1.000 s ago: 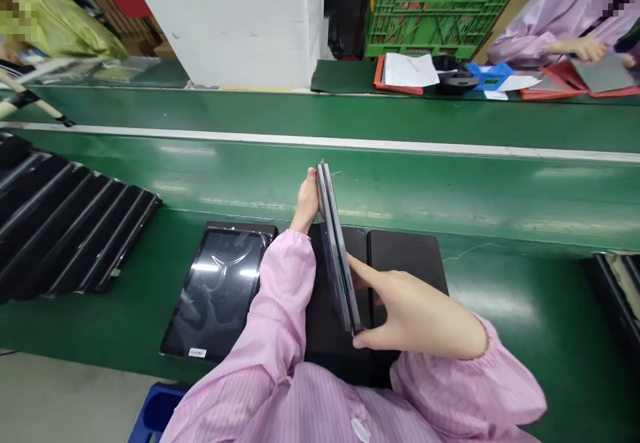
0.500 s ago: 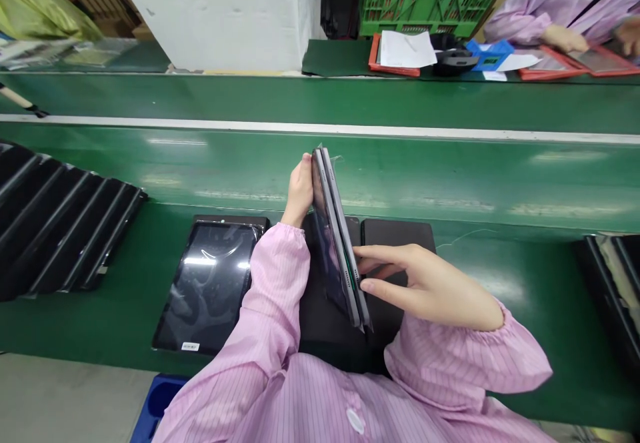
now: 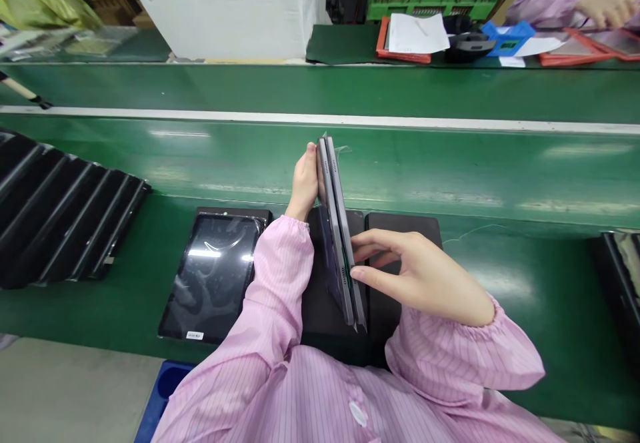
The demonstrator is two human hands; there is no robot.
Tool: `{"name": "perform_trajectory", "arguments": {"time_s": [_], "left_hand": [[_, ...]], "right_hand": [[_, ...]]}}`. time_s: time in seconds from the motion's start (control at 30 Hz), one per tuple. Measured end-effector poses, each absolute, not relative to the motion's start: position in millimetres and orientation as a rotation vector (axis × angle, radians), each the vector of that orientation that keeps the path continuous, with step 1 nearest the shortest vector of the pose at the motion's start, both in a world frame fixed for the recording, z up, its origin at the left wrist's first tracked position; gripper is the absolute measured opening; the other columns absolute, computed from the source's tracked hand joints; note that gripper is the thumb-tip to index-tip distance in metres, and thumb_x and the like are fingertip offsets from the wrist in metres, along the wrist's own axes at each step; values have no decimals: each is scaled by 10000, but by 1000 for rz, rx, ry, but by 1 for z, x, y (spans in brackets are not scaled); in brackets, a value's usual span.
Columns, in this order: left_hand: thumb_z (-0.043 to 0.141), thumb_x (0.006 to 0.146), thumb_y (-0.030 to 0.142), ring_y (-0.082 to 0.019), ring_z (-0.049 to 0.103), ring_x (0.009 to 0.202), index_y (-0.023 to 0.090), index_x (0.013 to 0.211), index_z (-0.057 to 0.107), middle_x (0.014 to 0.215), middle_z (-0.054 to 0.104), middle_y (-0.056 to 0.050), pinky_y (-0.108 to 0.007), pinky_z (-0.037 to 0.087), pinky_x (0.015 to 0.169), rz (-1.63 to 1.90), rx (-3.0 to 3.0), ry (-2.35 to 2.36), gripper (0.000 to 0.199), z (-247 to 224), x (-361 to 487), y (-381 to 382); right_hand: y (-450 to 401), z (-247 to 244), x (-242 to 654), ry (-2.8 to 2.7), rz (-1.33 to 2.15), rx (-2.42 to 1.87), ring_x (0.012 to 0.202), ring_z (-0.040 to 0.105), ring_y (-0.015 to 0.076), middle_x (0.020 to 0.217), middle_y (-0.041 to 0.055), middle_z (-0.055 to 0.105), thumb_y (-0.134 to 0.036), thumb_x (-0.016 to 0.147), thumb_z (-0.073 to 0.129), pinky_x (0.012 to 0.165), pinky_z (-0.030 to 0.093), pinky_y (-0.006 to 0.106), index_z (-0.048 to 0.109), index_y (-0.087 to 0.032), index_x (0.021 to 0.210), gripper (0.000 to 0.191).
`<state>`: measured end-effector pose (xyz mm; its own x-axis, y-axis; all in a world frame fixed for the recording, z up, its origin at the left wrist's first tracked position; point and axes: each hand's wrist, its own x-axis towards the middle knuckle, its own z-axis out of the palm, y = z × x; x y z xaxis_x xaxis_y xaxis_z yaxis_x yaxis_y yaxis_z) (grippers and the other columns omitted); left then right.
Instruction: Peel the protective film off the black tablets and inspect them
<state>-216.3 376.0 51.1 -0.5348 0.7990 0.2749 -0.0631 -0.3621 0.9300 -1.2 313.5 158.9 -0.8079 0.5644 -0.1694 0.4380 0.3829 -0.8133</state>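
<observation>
Two thin grey tablets (image 3: 341,230) stand on edge side by side, nearly upright, with a narrow gap that shows a strip of green near the lower end. My left hand (image 3: 305,180) grips them at the far left side, thumb up along the edge; its other fingers are hidden behind the tablets. My right hand (image 3: 407,270) presses its thumb and fingertips on the right tablet near its lower part. Clear film sticks out at the tablet corners. Below them lie a dark flat case (image 3: 315,296) and a second dark case (image 3: 405,226).
A tablet with a glossy screen (image 3: 213,276) lies on a black case at left. Several black cases (image 3: 65,210) lean in a row at far left, more (image 3: 617,270) at far right. Across the green bench (image 3: 500,183), a co-worker's hand (image 3: 607,6) is near red-framed items (image 3: 575,53).
The pair of tablets has turned slightly more edge-on to me, with less of the left screen showing. My right hand stays against the right tablet. The co-worker's hand has lifted.
</observation>
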Motion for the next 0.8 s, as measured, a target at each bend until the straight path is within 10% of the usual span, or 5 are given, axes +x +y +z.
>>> {"name": "perform_trajectory", "arguments": {"time_s": [0.8], "left_hand": [[543,847,655,-121,470,611,203,600,540,648,456,16,-253,412,615,2030,1054,1381,515,59,-210,373]], "right_hand": [[334,156,33,-2529,1489,-794,911,740,196,1007,34,771,-253,897,572,848,623,350,664,-203,1235,353]]}}
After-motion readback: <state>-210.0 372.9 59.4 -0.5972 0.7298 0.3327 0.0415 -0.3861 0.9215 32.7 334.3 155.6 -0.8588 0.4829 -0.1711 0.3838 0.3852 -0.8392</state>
